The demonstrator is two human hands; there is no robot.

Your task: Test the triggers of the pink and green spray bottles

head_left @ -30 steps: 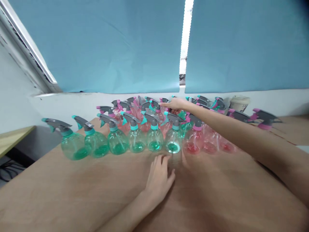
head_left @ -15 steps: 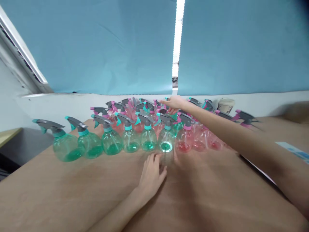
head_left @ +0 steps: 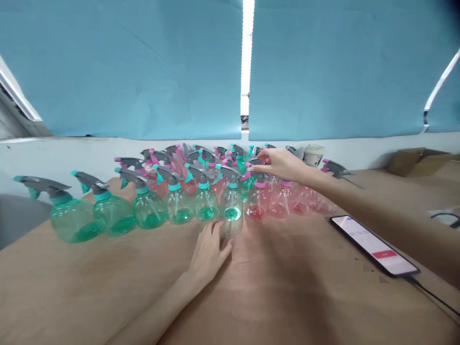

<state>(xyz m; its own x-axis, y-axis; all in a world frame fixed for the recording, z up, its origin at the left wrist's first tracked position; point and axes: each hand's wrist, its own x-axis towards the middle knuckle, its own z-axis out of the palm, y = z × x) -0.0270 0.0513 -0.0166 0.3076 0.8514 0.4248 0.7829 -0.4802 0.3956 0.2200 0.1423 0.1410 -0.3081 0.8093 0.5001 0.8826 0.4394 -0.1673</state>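
My left hand [head_left: 208,254] rests open on the wooden table [head_left: 108,292], just before the green-tinted spray bottles [head_left: 232,203]; my right hand [head_left: 282,164] reaches out, fingers loose and gripping nothing, above the pink-collared bottles [head_left: 273,199].

You're seeing a bright, evenly lit scene, with flat, diffuse daylight glowing through the pale blue fabric blinds [head_left: 125,72] on the far side. The narrow gap between them [head_left: 246,62] burns out to white. Soft, dark shading pools across the near part of the tan wooden worktop [head_left: 108,287]. The clear plastic spray bottles [head_left: 179,206] carry small highlights, and the black-framed phone [head_left: 373,244] glows white. Fisheye distortion bends the worktop and the white strips at far left [head_left: 17,100] and far right [head_left: 436,86]. The farthest bottles look soft, and blocky smearing sits beside the phone.
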